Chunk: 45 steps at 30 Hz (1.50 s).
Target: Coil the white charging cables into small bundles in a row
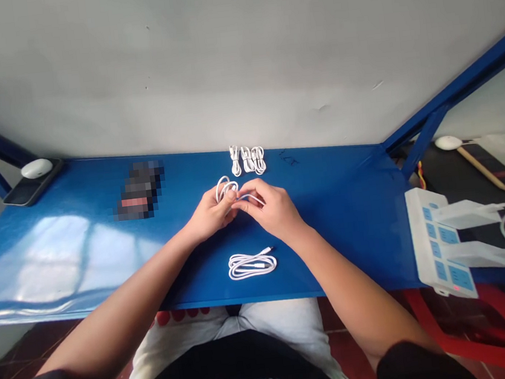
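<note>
Over the middle of the blue table, my left hand [215,211] pinches a white charging cable [224,188], whose loops stand up above the thumb. Close beside it, my right hand [270,207] grips another stretch of the same cable, with a piece curving across its fingers. Nearer to me on the table lies a second white cable [252,265], coiled loosely with its plug pointing right. Behind my hands, several small bundled white cables [247,159] sit in a row near the wall. My fingers partly hide the held cable.
A blurred dark object [140,190] lies left on the blue table [347,221]. At the far left corner, a white rounded device [37,168] rests on a dark tray. To the right stands a white power strip [441,241] with two chargers plugged in; a red stool [490,320] is below.
</note>
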Available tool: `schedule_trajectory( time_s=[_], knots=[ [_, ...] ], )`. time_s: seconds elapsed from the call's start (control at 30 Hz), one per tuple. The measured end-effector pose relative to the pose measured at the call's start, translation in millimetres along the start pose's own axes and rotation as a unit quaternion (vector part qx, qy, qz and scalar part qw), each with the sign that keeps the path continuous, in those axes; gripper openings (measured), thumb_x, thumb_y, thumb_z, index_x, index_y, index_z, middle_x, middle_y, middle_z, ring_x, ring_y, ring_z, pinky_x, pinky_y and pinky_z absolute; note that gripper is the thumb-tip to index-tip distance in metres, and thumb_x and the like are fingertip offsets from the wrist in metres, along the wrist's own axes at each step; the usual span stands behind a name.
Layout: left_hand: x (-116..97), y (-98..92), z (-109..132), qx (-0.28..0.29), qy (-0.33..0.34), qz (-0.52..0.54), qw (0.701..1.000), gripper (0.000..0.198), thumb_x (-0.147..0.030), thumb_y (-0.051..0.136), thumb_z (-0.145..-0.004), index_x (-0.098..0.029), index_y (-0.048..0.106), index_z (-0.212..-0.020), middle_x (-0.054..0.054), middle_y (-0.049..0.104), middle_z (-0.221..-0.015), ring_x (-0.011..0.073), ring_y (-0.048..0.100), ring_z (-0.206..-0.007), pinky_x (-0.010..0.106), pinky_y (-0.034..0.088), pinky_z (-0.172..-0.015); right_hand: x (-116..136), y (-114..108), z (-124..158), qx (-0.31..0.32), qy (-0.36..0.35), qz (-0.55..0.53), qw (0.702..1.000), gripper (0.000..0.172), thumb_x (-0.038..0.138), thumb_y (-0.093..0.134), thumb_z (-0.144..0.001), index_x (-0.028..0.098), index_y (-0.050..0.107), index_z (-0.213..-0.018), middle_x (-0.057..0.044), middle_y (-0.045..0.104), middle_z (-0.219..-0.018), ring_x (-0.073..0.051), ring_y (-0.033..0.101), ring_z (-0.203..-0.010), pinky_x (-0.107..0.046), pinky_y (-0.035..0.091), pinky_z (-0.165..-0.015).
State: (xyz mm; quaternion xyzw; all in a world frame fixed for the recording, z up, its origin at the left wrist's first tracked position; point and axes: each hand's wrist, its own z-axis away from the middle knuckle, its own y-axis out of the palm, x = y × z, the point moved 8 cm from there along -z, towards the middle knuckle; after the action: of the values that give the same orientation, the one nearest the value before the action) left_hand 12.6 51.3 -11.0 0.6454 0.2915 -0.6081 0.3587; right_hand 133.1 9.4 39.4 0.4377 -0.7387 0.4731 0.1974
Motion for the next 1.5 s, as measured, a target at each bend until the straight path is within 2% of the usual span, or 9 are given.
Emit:
schedule_trajectory(
  time_s=[0.2,0.37,0.53,0.67,0.97,1.1,1.27,1.37,1.5],
  knots=[
    [3,22.4,14,0.153,-0.082,0.085,0.981,0.068,-0.083,0.068,-0.067,-0.02,0.047,-0.08,-0.008,0.036,-0.058,0.0039,0.028,-0.042,0.017,0.017,-0.035,-6,-7,0,-0.064,0.06,-0.098,0.991,0.034,0.051,0.08,-0.081,0.022,0.063,-0.079,0.003,0.063,-0.065,-0.012,0.056,-0.057,-0.026,0.045,-0.056],
    [11,27.6,19,0.186,-0.145,0.002,0.972,0.041,-0.054,0.074,-0.085,-0.018,0.055,-0.083,-0.007,0.041,-0.051,0.0069,0.035,-0.041,0.021,0.026,-0.039,2,-9,-2,-0.079,0.02,-0.103,0.991,0.027,0.045,0.074,-0.089,0.021,0.068,-0.076,-0.002,0.068,-0.077,-0.015,0.062,-0.069,-0.029,0.05,-0.062],
    [-7,14.6,6,0.048,0.025,-0.135,0.989,0.049,-0.055,0.054,-0.098,-0.016,0.057,-0.07,0.001,0.056,-0.06,0.0104,0.05,-0.056,0.025,0.042,-0.058,-14,-4,-2,-0.085,0.08,-0.152,0.981,0.027,0.048,0.069,-0.091,0.021,0.067,-0.091,-0.003,0.069,-0.087,-0.016,0.065,-0.079,-0.029,0.053,-0.068],
    [-14,-5.6,4,-0.085,0.073,-0.077,0.991,0.045,-0.057,0.048,-0.1,-0.016,0.066,-0.104,-0.002,0.055,-0.058,0.0123,0.052,-0.056,0.026,0.044,-0.061,-23,-1,-2,-0.078,0.111,-0.144,0.98,0.028,0.048,0.066,-0.093,0.021,0.063,-0.085,-0.001,0.066,-0.081,-0.015,0.063,-0.074,-0.029,0.051,-0.071],
    [-21,-18.9,5,-0.142,0.122,0.105,0.977,0.037,-0.055,0.058,-0.097,-0.022,0.069,-0.109,0.007,0.07,-0.105,0.0177,0.067,-0.103,0.03,0.054,-0.087,-40,33,6,-0.011,0.271,-0.294,0.917,0.04,0.05,0.08,-0.078,0.024,0.053,-0.092,0.001,0.071,-0.068,-0.018,0.069,-0.057,-0.029,0.054,-0.056],
    [-32,-13.6,10,-0.14,0.174,0.065,0.973,0.034,-0.054,0.062,-0.094,-0.02,0.063,-0.097,0.005,0.067,-0.087,0.0173,0.069,-0.086,0.032,0.056,-0.078,-39,52,12,0.044,0.329,-0.34,0.88,0.05,0.052,0.088,-0.066,0.024,0.051,-0.084,0.003,0.069,-0.062,-0.016,0.061,-0.042,-0.024,0.043,-0.036],
    [-35,-28.2,17,-0.253,0.191,-0.02,0.948,0.033,-0.05,0.064,-0.095,-0.021,0.052,-0.086,-0.005,0.048,-0.064,0.0092,0.05,-0.049,0.025,0.043,-0.05,-13,69,16,0.15,0.253,-0.374,0.88,0.025,0.043,0.073,-0.082,0.018,0.067,-0.086,-0.003,0.073,-0.076,-0.015,0.066,-0.054,-0.029,0.057,-0.051],
    [-28,-38.1,16,-0.295,0.171,-0.001,0.94,0.034,-0.05,0.069,-0.091,-0.023,0.05,-0.092,-0.006,0.043,-0.062,0.0087,0.043,-0.048,0.026,0.037,-0.047,1,68,16,0.171,0.159,-0.33,0.915,0.017,0.026,0.066,-0.085,0.019,0.072,-0.099,-0.005,0.076,-0.095,-0.018,0.074,-0.083,-0.033,0.062,-0.08],
    [-17,-41.9,13,-0.307,0.113,-0.006,0.945,0.038,-0.052,0.071,-0.089,-0.022,0.05,-0.101,-0.004,0.045,-0.066,0.0119,0.05,-0.057,0.028,0.04,-0.053,7,58,12,0.126,0.056,-0.18,0.974,0.016,0.017,0.066,-0.085,0.02,0.073,-0.1,-0.005,0.074,-0.095,-0.018,0.07,-0.082,-0.032,0.059,-0.08]
  ],
)
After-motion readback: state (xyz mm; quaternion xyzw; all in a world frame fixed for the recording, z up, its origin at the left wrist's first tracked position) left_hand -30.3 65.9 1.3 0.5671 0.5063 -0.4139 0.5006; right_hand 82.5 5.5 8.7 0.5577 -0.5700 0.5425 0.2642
